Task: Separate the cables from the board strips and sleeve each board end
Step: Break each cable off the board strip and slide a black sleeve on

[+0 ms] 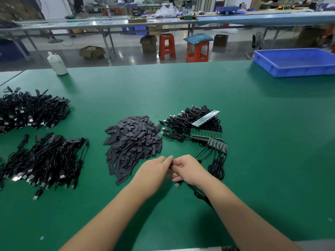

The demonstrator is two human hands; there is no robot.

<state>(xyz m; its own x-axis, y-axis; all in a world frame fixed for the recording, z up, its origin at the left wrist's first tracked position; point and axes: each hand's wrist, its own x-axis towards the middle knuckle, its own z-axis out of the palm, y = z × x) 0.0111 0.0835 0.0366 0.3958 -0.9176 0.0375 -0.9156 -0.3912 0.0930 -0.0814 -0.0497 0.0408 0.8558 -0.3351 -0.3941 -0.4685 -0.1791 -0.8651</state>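
A: What are the hands doing?

B: The left hand [155, 169] and right hand [188, 169] meet low on the green desk [253, 142]. Both have curled fingers pinching a small dark piece between them. I can't tell what the piece is.

A: Where is the cable?

B: A thin black cable [201, 195] runs under the right wrist. Its shiny metal plug [178, 184] lies flat on the desk.

A: And the boards?

B: Flat green board strips [205, 135] lie on a tangled cable pile [190, 122], behind the hands. Flat dark sleeves [134, 140] sit heaped just left of them.

A: Anything else?

B: A blue plastic tray [297, 62] and a white bottle [57, 63] at the far edge.
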